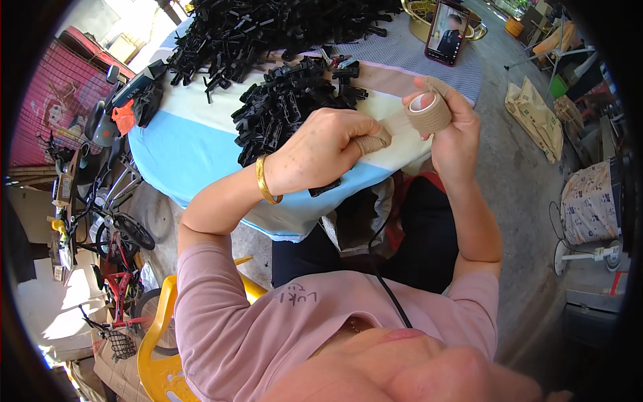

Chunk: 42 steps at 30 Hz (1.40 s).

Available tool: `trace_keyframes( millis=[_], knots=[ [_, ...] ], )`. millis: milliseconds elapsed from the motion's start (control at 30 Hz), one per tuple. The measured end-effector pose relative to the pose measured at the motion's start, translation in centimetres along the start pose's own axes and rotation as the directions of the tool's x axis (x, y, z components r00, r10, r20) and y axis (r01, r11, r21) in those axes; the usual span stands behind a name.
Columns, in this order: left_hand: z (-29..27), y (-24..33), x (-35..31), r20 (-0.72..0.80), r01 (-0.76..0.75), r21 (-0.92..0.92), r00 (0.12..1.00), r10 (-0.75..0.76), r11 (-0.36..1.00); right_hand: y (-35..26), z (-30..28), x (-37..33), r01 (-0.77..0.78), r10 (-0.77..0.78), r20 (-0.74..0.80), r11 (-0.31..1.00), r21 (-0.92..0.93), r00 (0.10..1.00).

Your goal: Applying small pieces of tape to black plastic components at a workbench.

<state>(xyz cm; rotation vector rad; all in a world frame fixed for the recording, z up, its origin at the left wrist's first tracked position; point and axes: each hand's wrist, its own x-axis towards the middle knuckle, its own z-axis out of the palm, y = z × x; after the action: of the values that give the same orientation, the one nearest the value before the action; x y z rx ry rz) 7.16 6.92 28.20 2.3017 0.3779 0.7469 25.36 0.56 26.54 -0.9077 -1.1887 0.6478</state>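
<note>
In my right hand (459,127) is a roll of tan cohesive tape (429,115), its hollow core facing left, gripped between thumb and fingers. Similar tan wrapping covers a finger of that hand. Facing it, my left hand (325,144) is closed, with tan tape at its curled fingers and a gold bangle on the wrist. A pale stretch, apparently tape, spans the gap between the hands. Just beyond my left hand lies a small heap of black plastic clips (284,104). The fingertips of my left hand are partly hidden.
A larger heap of black plastic parts (268,30) covers the far side of the cloth-covered table (167,151). At the far right stand a phone (447,33) and a gold-coloured pot (477,30). A yellow chair (157,342) and bicycles (120,288) are to the left.
</note>
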Motion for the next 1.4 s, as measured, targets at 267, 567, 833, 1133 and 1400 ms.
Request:
trace_keyframes(
  millis=[267, 567, 833, 1133, 1400],
  knots=[
    [-0.6, -0.6, 0.3, -0.240, -0.016, 0.182, 0.969, 0.061, 0.983, -2.1, 1.5, -1.6, 0.489, -0.421, 0.288, 0.841, -0.232, 0.860],
    [-1.3, -0.8, 0.4, 0.008, 0.090, -0.543, 0.995, -0.103, 0.835, -0.2, 1.2, -0.7, 0.521, -0.385, 0.389, 0.780, -0.348, 0.837],
    [-0.3, -1.3, 0.8, -0.210, -0.073, -0.294, 0.978, 0.010, 0.953, 0.9, 0.9, -0.7, -0.019, -0.009, 0.448, 0.998, 0.058, 0.894],
    [1.5, -1.0, 1.6, -0.096, 0.093, -0.873, 0.929, -0.357, 0.479, 0.2, 2.5, -0.4, -0.349, 0.292, 0.241, 0.904, 0.248, 0.926],
    [2.5, -0.1, 3.3, -0.159, 0.020, -0.880, 0.929, -0.334, 0.474, 1.2, 1.5, 0.4, -0.259, 0.224, 0.246, 0.958, 0.121, 0.943]
  ],
)
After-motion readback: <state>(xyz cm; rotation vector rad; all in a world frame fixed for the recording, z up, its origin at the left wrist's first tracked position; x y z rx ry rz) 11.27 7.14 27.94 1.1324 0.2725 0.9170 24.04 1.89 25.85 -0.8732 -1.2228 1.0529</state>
